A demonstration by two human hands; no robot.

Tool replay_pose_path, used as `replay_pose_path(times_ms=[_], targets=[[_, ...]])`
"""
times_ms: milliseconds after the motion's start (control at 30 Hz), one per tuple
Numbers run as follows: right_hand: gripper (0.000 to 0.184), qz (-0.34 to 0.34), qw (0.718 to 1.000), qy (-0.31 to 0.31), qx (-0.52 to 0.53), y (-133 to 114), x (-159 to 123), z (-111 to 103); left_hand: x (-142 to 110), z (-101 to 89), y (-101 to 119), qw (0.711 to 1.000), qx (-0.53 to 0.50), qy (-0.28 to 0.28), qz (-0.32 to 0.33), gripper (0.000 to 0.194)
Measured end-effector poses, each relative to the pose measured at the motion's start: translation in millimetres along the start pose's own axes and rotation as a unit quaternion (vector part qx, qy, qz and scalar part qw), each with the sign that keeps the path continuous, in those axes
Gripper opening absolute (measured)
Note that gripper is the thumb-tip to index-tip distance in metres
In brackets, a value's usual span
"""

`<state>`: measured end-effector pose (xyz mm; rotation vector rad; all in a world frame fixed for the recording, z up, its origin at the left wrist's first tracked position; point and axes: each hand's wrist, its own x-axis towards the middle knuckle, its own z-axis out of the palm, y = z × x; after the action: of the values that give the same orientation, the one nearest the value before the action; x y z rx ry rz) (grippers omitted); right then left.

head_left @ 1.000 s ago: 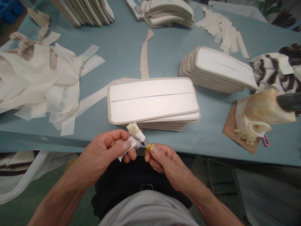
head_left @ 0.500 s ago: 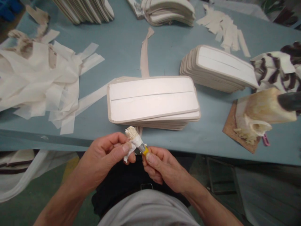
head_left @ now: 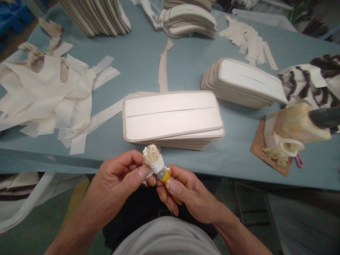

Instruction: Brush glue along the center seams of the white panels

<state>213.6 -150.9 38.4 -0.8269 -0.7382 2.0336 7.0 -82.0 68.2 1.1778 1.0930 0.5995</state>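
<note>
Just in front of the table's near edge, my right hand [head_left: 186,189] grips the yellow handle of a brush [head_left: 152,156]. Its stubby, pale bristles point up and away from me, and white tape [head_left: 157,165] is wrapped around their base. My left hand [head_left: 124,177] pinches a loose, crumpled end of that tape between thumb and fingers. Right behind the brush lies a stack of white rounded panels [head_left: 172,115] with beige edges; the upper ones sit slightly askew.
A heap of pale strips [head_left: 53,92] covers the table's left side. Another panel stack [head_left: 244,81] stands at the right, near a stained plastic container [head_left: 289,122] with a dark handle on a brown board [head_left: 256,145]. More curved pieces [head_left: 190,21] lie at the back.
The brush has turned in my fingers, so its bristle end faces me more and more of the yellow handle shows. The view has shifted slightly, with the table appearing lower.
</note>
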Motion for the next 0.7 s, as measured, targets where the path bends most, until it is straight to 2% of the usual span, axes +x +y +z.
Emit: replay_pose_path(times_ms=[200, 367, 500, 700], targets=[[0.048, 0.018, 0.997, -0.040, 0.069, 1, 3, -5, 2, 4.9, 9, 0.999, 0.010, -0.026, 0.025, 0.026], [0.049, 0.028, 0.997, -0.034, 0.068, 2, 3, -9, 5, 4.1, 1, 0.998, -0.024, -0.058, 0.017, 0.042], [0.051, 0.034, 0.997, -0.040, 0.056, -1, 4, -10, 10, 10.3, -1, 0.995, -0.081, -0.059, 0.000, 0.051], [0.054, 0.051, 0.997, -0.035, 0.048, 1, 4, -11, 14, 13.0, 2, 0.997, -0.057, -0.047, -0.006, 0.039]])
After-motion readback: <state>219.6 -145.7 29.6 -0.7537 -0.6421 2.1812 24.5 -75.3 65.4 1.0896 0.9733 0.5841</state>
